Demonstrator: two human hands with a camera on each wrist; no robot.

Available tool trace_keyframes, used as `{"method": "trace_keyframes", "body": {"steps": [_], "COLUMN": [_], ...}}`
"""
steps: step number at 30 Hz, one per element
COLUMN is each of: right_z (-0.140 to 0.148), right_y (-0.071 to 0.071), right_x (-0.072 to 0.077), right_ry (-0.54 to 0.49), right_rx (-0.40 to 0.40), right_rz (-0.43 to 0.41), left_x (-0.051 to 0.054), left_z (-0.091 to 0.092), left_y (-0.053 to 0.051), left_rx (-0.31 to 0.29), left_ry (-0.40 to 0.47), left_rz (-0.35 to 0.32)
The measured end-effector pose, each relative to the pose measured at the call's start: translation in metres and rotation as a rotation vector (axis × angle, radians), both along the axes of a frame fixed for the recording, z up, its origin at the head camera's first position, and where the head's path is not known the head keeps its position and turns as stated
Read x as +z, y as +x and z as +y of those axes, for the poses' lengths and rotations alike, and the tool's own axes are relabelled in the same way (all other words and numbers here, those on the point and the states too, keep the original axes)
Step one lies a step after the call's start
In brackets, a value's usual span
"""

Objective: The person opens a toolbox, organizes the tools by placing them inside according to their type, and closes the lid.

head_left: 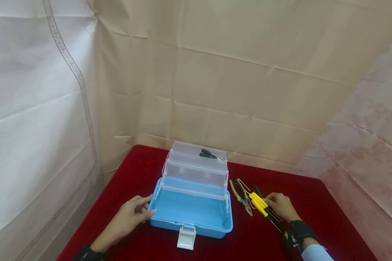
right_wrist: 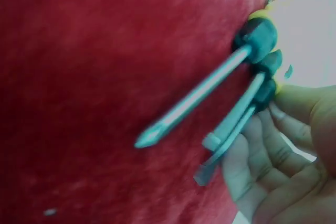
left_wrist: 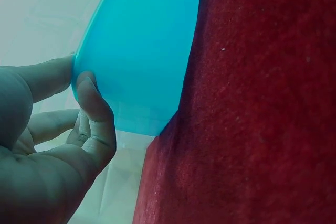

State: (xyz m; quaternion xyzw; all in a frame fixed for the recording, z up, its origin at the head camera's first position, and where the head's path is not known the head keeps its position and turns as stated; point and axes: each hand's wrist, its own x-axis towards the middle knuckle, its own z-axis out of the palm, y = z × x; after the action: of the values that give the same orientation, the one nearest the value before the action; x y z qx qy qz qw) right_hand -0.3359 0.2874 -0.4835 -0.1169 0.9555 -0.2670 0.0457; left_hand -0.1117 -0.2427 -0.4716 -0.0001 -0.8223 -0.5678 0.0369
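Observation:
A blue toolbox (head_left: 189, 208) stands on the red cloth, its clear trays (head_left: 196, 170) raised behind it. My left hand (head_left: 125, 219) pinches the box's left rim; in the left wrist view, thumb and fingers (left_wrist: 97, 100) meet at the edge of the blue wall (left_wrist: 142, 51). My right hand (head_left: 282, 206) is at the yellow-and-black screwdrivers (head_left: 258, 203), right of the box. The right wrist view has three shafts, one a cross-tip screwdriver (right_wrist: 197, 95), and my right hand (right_wrist: 283, 166) with thumb and fingers around the rearmost handle.
Pliers (head_left: 241, 197) with green-and-yellow handles lie between the box and the screwdrivers. Two small black screwdrivers (head_left: 209, 154) rest on the top clear tray. A white latch (head_left: 186, 237) hangs at the box front. Cloth-covered walls (head_left: 241, 83) stand behind and at both sides.

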Motion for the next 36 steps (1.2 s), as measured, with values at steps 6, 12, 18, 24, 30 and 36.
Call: {"method": "trace_keyframes", "body": {"steps": [6,12,18,24,30,36], "right_z": [-0.001,0.001,0.004,0.012,0.025,0.038], "right_y": [0.001,0.002,0.003,0.000,0.003,0.008], "right_x": [0.009,0.013,0.018,0.022,0.024,0.022], "right_ry": [-0.041,0.009,0.087,0.106,0.141,0.152], "right_rx": [-0.034,-0.017,-0.008,-0.002,-0.006,-0.048], "right_rz": [-0.084,-0.097,-0.110,-0.101,-0.025,0.021], "left_x": [0.001,0.002,0.001,0.001,0.001,0.000], "left_z": [0.000,0.000,0.000,0.000,0.000,0.000], "left_y": [-0.002,0.000,0.001,0.001,0.000,0.000], "left_rx": [-0.001,-0.006,-0.013,-0.003,-0.001,0.003], "left_ry": [-0.007,-0.005,-0.001,-0.009,-0.008,-0.020], "left_rz": [0.006,0.001,0.001,0.005,0.016,0.016]}}
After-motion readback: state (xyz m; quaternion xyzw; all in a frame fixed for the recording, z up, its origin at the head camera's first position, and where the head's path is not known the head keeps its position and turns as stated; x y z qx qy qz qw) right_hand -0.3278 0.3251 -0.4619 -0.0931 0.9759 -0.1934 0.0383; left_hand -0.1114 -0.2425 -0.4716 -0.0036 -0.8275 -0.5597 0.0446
